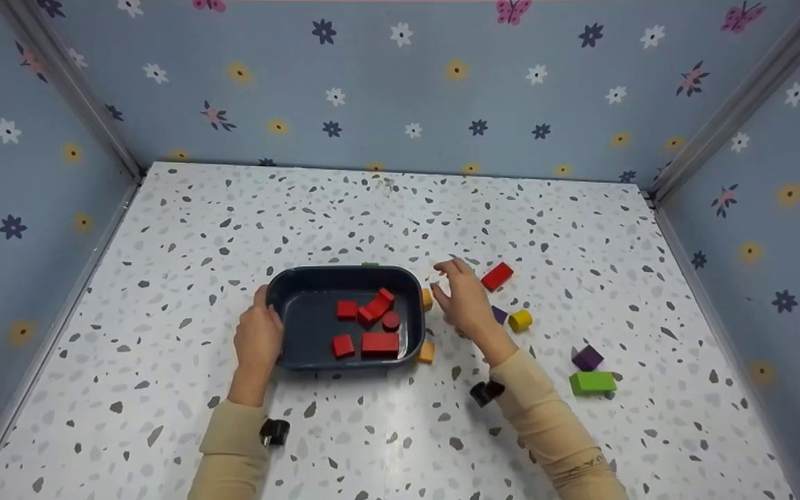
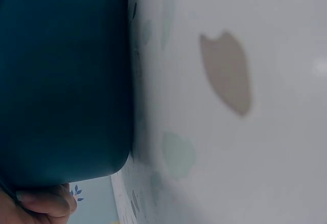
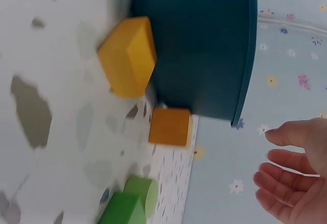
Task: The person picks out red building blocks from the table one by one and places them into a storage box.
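Note:
A dark blue tray (image 1: 306, 316) sits mid-table with several red blocks (image 1: 379, 343) inside. My left hand (image 1: 260, 326) grips the tray's left rim, thumb over the edge; the left wrist view shows a fingertip (image 2: 47, 203) under the tray wall (image 2: 61, 81). My right hand (image 1: 450, 281) hovers open just right of the tray, fingers spread, holding nothing. A red block (image 1: 496, 276) lies just beyond its fingertips. Two orange blocks (image 1: 427, 299) (image 1: 426, 351) rest against the tray's right wall; the right wrist view shows these two orange blocks (image 3: 127, 55) (image 3: 170, 127) beside the tray (image 3: 204, 45), with the open fingers (image 3: 291, 175) above.
A yellow cylinder (image 1: 520, 320) and a purple block (image 1: 499, 314) lie by my right wrist. Farther right are a purple block (image 1: 587, 358) and a green block (image 1: 592, 382). A green piece (image 1: 370, 264) peeks from behind the tray. Flowered walls enclose the table on three sides.

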{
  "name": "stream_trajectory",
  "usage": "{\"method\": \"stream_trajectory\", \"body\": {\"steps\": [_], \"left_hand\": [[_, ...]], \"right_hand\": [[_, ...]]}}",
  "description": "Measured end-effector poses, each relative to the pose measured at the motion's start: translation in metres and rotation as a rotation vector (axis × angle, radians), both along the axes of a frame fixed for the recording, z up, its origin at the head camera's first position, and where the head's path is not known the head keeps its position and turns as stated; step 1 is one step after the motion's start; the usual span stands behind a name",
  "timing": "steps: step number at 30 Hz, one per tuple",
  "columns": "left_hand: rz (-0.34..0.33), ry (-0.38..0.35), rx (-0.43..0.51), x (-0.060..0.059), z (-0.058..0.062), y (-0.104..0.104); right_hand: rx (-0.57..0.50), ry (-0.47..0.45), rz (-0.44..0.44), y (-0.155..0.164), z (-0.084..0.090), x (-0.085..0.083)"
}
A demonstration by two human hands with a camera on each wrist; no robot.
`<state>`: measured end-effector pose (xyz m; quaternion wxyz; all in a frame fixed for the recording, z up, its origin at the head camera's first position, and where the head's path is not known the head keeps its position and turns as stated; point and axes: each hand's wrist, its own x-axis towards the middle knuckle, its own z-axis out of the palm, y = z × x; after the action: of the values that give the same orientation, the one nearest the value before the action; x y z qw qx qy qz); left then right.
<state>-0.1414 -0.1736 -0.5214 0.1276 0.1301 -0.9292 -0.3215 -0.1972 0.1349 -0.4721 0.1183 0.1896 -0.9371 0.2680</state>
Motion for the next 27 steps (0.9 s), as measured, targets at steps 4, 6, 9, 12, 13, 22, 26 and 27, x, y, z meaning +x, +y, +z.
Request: {"method": "stream_trajectory", "body": {"steps": [4,6,9,12,13,22,26,27], "left_hand": [[-0.004,0.002,0.001,0.0,0.0,0.0],[-0.002,-0.001,0.003,0.0,0.001,0.0],[-0.004,-0.013,0.007,0.0,0.001,0.0],[-0.005,-0.018,0.007,0.001,0.001,0.0],[-0.008,-0.018,0.005,0.001,0.001,0.0],[-0.015,-0.008,0.013,0.002,0.002,0.001],[-0.008,-0.006,0.012,0.001,0.002,0.001],[-0.007,-0.006,0.011,0.001,0.002,0.001]], "right_hand": [[-0.001,-0.068,-0.078,0.015,0.0,-0.004],[0.007,-0.094,-0.112,0.022,-0.001,-0.006],[0.022,-0.112,-0.146,0.032,-0.002,-0.009],[0.034,-0.09,-0.157,0.043,-0.004,-0.013],[0.035,-0.08,-0.157,0.046,-0.005,-0.014],[0.029,-0.144,-0.213,0.072,-0.018,-0.027],[0.058,-0.239,-0.24,0.08,-0.022,-0.033],[0.064,-0.26,-0.245,0.082,-0.024,-0.034]]}}
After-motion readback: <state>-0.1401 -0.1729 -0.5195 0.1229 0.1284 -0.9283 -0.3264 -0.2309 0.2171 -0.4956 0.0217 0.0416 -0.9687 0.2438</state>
